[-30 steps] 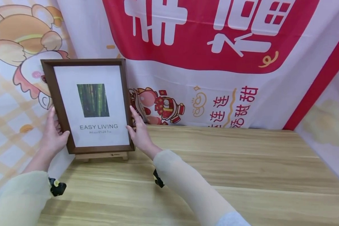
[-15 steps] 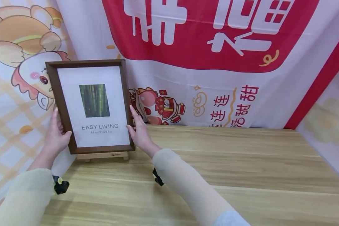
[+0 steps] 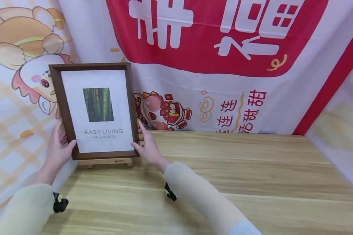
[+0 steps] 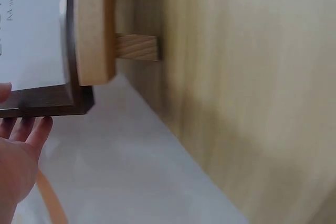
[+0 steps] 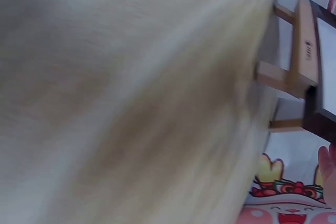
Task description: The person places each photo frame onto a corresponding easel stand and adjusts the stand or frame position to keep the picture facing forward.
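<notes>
A dark brown picture frame (image 3: 98, 155) with a bamboo print and the words "EASY LIVING" leans on a small wooden easel (image 3: 106, 161) at the table's back left. Along its left side, low down, lies my left hand (image 3: 58, 148), fingers extended and thumb at the front edge. In the left wrist view the fingertips (image 4: 42, 124) touch the frame's outer side. My right hand (image 3: 149, 146) is at the lower right side, its fingers straight and thumb by the front edge. The right wrist view shows only part of that hand, beside the frame's corner.
The wood-grain table (image 3: 238, 169) extends to the right and toward me. Behind it hangs a red and white printed cloth (image 3: 209, 65). A cartoon-patterned cloth (image 3: 11, 130) borders the left side, close to my left hand.
The frame's left edge has shifted slightly right, straightening it on the easel. Both hands have slid a little down its sides in the last half second.
</notes>
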The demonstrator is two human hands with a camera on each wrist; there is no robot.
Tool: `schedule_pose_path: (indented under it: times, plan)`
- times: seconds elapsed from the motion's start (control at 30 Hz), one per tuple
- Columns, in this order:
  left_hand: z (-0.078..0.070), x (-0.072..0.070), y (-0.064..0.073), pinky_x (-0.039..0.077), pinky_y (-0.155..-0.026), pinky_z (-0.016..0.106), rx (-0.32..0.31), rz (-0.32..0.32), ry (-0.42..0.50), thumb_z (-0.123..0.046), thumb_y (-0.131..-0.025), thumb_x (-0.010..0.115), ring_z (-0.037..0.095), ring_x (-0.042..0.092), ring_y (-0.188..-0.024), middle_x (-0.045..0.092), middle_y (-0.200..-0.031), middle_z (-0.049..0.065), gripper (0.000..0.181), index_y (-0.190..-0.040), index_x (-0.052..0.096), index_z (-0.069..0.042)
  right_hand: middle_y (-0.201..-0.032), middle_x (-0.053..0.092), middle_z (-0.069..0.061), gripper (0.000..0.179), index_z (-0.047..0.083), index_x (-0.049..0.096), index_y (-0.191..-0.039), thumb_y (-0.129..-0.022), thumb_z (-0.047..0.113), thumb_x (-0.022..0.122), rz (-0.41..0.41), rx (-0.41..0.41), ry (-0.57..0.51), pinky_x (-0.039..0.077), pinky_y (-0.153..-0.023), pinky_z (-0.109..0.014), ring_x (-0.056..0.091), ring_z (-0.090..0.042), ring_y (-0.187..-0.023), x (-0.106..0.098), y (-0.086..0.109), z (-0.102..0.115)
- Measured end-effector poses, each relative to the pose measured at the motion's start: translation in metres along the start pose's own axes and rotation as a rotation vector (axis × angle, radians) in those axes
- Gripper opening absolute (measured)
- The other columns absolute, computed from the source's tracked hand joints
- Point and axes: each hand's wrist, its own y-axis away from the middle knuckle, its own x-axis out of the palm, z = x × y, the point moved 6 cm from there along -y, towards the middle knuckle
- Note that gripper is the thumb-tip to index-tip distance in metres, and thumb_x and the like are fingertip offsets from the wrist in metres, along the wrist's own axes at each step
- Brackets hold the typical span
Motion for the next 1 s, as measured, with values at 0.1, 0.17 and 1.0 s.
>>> schedule_pose_path:
  times: [0.1, 0.17, 1.0]
  plan:
    - [0.010, 0.002, 0.013, 0.022, -0.112, 0.057, 0.028, 0.026, -0.009, -0.007, -0.098, 0.054, 0.053, 0.022, -0.135, 0.018, -0.151, 0.036, 0.086, -0.156, -0.007, -0.025, -0.140, 0.044, -0.011, 0.091, 0.035, 0.012, -0.156, -0.090, 0.013, 0.071, 0.010, 0.041, -0.071, 0.053, -0.082, -0.025, 0.058, -0.024, -0.112, 0.005, 0.010, -0.009]
    - [0.016, 0.005, 0.021, 0.021, -0.114, 0.053, 0.048, 0.049, -0.016, -0.006, -0.096, 0.057, 0.055, 0.021, -0.134, 0.017, -0.150, 0.038, 0.089, -0.156, -0.008, -0.018, -0.140, 0.043, -0.011, 0.095, 0.037, 0.012, -0.156, -0.088, 0.011, 0.073, 0.009, 0.056, -0.104, 0.053, -0.082, -0.026, 0.059, -0.025, -0.111, 0.008, 0.015, -0.014]
    - [0.039, 0.023, 0.045, 0.046, -0.075, 0.005, 0.048, 0.112, -0.017, 0.010, -0.080, 0.071, 0.065, 0.022, -0.127, -0.006, -0.157, 0.028, 0.115, -0.154, -0.013, -0.013, -0.159, 0.019, 0.001, 0.110, 0.051, -0.003, -0.150, -0.085, 0.006, 0.073, -0.022, 0.210, -0.076, 0.023, -0.114, -0.036, 0.024, -0.017, -0.142, 0.039, 0.035, -0.032]
